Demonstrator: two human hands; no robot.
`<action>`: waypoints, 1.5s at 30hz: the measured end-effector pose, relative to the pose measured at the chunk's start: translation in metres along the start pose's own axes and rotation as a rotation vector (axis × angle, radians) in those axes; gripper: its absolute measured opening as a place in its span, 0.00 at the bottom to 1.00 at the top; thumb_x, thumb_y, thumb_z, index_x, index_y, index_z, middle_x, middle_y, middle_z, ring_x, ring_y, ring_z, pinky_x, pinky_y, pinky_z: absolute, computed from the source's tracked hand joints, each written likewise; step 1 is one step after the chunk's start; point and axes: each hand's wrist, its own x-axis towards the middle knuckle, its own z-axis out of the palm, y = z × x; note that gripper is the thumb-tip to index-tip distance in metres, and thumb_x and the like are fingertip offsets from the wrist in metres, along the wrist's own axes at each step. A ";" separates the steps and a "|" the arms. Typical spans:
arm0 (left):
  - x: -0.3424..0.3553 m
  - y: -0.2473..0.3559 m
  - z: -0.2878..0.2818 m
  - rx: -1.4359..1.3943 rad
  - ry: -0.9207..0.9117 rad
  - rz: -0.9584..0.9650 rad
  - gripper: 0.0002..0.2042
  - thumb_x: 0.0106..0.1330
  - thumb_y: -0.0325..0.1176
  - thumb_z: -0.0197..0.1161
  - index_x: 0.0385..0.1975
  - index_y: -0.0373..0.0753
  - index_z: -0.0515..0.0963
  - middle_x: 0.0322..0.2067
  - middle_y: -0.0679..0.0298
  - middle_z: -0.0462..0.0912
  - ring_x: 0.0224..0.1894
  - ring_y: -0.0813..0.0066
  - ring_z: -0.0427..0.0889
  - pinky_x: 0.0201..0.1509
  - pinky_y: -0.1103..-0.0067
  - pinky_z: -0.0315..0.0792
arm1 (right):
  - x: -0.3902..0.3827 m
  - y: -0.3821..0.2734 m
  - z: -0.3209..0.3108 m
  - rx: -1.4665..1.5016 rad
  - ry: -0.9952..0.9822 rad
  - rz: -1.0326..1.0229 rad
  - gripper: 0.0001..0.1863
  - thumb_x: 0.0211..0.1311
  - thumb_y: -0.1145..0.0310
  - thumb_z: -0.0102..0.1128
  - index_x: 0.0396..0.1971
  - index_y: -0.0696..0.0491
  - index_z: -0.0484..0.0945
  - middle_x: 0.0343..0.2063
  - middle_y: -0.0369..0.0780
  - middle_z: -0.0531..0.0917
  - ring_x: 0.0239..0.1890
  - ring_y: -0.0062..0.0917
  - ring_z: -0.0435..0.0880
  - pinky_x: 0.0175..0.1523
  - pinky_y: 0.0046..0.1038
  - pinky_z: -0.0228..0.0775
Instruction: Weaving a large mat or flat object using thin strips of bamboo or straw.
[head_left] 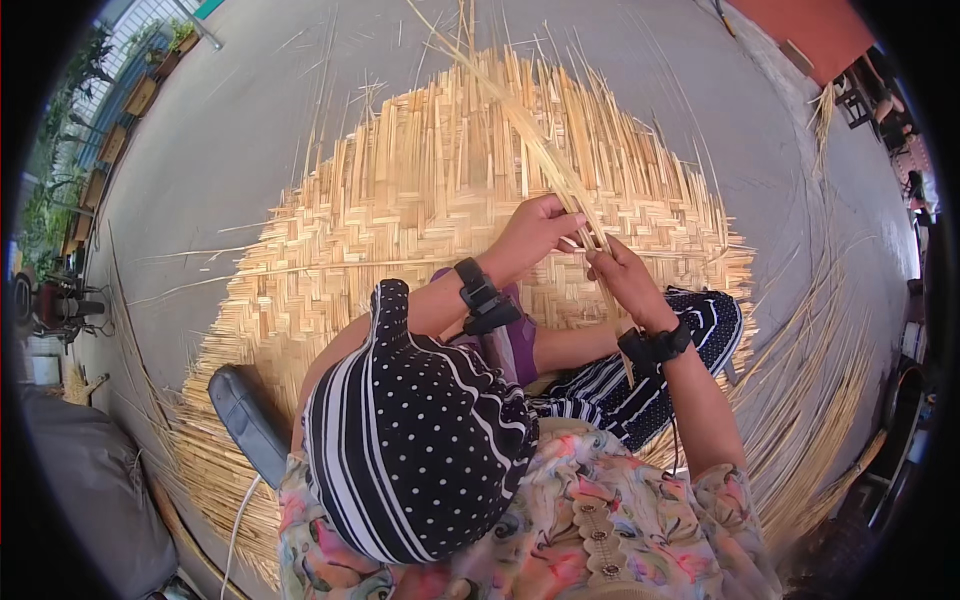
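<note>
Left hand (537,238) pinching pale strips (545,155), right hand (628,282) curled onto them just nearer body; paired grip likely holds loose lengths aligned. Strips slant above woven mat (365,210), tips passing its far edge.

Floor (200,170): grey, below the grip and well beyond it
Woven mat (330,240): flat on the floor, under the grip
Loose strips (815,430): strewn right of the grip, near the mat

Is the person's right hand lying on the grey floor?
No, the right hand is at the pale strips, close beside the left hand.
</note>
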 end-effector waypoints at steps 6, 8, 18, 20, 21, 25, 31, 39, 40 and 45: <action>0.004 0.022 -0.153 0.713 0.195 0.100 0.16 0.67 0.36 0.63 0.52 0.39 0.79 0.43 0.68 0.83 0.41 0.80 0.79 0.44 0.80 0.74 | 0.030 -0.017 -0.024 0.192 -0.028 -0.092 0.16 0.75 0.61 0.47 0.48 0.58 0.75 0.30 0.35 0.80 0.32 0.18 0.76 0.42 0.21 0.71; 0.001 0.029 -0.213 0.788 0.432 0.054 0.14 0.69 0.37 0.59 0.51 0.41 0.81 0.39 0.69 0.83 0.37 0.81 0.76 0.42 0.81 0.72 | 0.040 -0.021 -0.064 0.477 0.245 -0.226 0.16 0.76 0.61 0.45 0.50 0.57 0.73 0.33 0.36 0.80 0.32 0.19 0.75 0.42 0.19 0.72; 0.085 -0.040 -0.306 1.165 0.586 0.010 0.11 0.65 0.34 0.59 0.37 0.34 0.84 0.30 0.53 0.84 0.32 0.59 0.82 0.42 0.68 0.75 | 0.075 0.020 -0.063 0.687 0.680 -0.212 0.14 0.78 0.62 0.42 0.52 0.54 0.69 0.36 0.36 0.77 0.34 0.18 0.74 0.41 0.22 0.73; 0.096 -0.048 -0.300 1.187 0.645 -0.069 0.10 0.64 0.33 0.59 0.33 0.34 0.84 0.30 0.51 0.84 0.33 0.55 0.82 0.42 0.66 0.75 | 0.087 0.016 -0.036 0.495 0.621 -0.204 0.15 0.77 0.61 0.42 0.51 0.55 0.70 0.32 0.35 0.77 0.29 0.19 0.76 0.36 0.24 0.76; 0.100 -0.046 -0.296 1.016 0.630 -0.129 0.13 0.65 0.37 0.59 0.35 0.33 0.82 0.28 0.54 0.83 0.33 0.59 0.81 0.41 0.67 0.75 | 0.097 0.012 -0.027 0.452 0.557 -0.181 0.16 0.78 0.60 0.42 0.51 0.57 0.69 0.32 0.37 0.78 0.29 0.19 0.78 0.35 0.24 0.78; 0.103 -0.023 -0.280 0.658 0.640 -0.297 0.28 0.67 0.54 0.58 0.45 0.28 0.77 0.29 0.62 0.79 0.36 0.72 0.78 0.36 0.74 0.74 | 0.155 0.009 0.005 0.287 0.321 -0.160 0.16 0.78 0.63 0.39 0.51 0.59 0.68 0.35 0.41 0.81 0.33 0.22 0.82 0.39 0.24 0.80; 0.093 0.002 -0.245 -0.132 0.398 -0.103 0.43 0.66 0.74 0.32 0.56 0.40 0.76 0.60 0.53 0.71 0.59 0.65 0.72 0.66 0.66 0.61 | 0.285 0.039 0.054 0.359 0.147 -0.069 0.14 0.77 0.69 0.39 0.53 0.61 0.67 0.43 0.45 0.81 0.42 0.28 0.84 0.46 0.27 0.78; 0.091 0.013 -0.250 -0.168 0.370 -0.483 0.30 0.74 0.58 0.46 0.54 0.32 0.73 0.43 0.58 0.79 0.44 0.69 0.80 0.45 0.68 0.79 | 0.351 0.034 0.067 0.467 0.057 0.136 0.13 0.73 0.72 0.41 0.53 0.59 0.64 0.39 0.40 0.79 0.36 0.22 0.80 0.39 0.26 0.75; 0.093 0.011 -0.252 -0.159 0.394 -0.471 0.30 0.74 0.58 0.46 0.54 0.32 0.73 0.43 0.58 0.79 0.44 0.69 0.80 0.45 0.68 0.79 | 0.352 0.027 0.056 0.415 0.039 0.177 0.11 0.71 0.70 0.44 0.48 0.57 0.66 0.32 0.37 0.78 0.31 0.20 0.76 0.33 0.25 0.71; 0.103 0.007 -0.252 -0.249 0.264 -0.268 0.15 0.74 0.39 0.54 0.47 0.32 0.78 0.42 0.58 0.82 0.39 0.70 0.83 0.46 0.76 0.80 | 0.342 0.007 0.035 0.308 -0.292 0.231 0.14 0.70 0.64 0.48 0.47 0.57 0.71 0.34 0.38 0.80 0.34 0.22 0.79 0.37 0.24 0.72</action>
